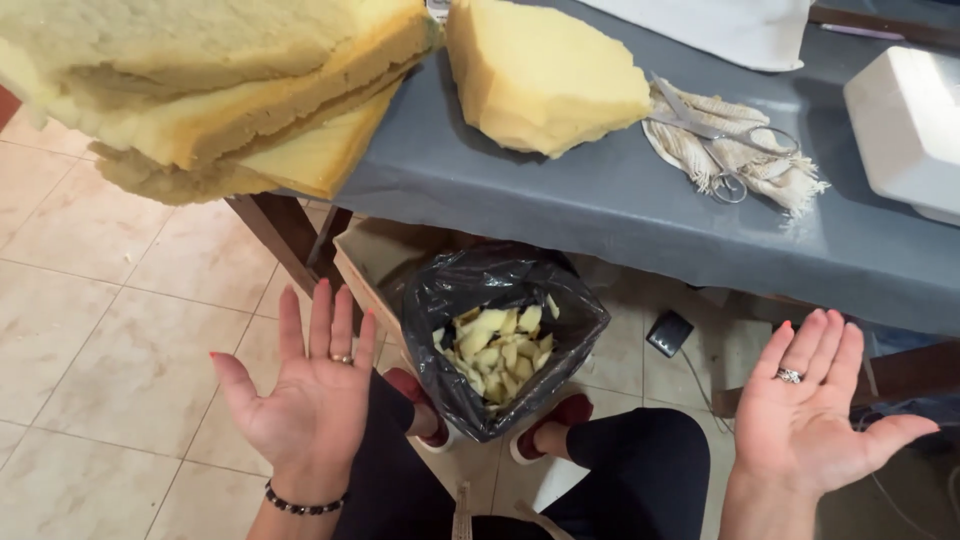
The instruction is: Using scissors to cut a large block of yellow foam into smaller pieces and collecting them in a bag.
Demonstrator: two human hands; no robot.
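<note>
Grey-covered counter (600, 200) across the top of the view, tiled floor (110, 330) below. On the counter's left end, a stack of yellow foam slabs (220, 90) overhanging the edge; just beside it, a thick foam wedge (540, 70). Further right, a frayed woven cloth (740, 150) with scissors (715, 140) lying on top, then a white boxy object (905, 125), possibly a machine housing, cut off by the frame.

Under the counter, between the knees, a black plastic bag (500, 330) standing open, partly filled with small foam scraps (495, 345), propped against a cardboard box (375, 255). A small dark pedal-like block (669, 332) on the floor nearby.

Left hand (305, 395) and right hand (815, 405) both spread flat, palms up, empty, well apart on either side of the bag, touching nothing.

Risks, judging from the layout: overhanging slabs liable to slide off if nudged; bag liable to tip if a knee shifts; scissors near the edge, easily knocked off.
</note>
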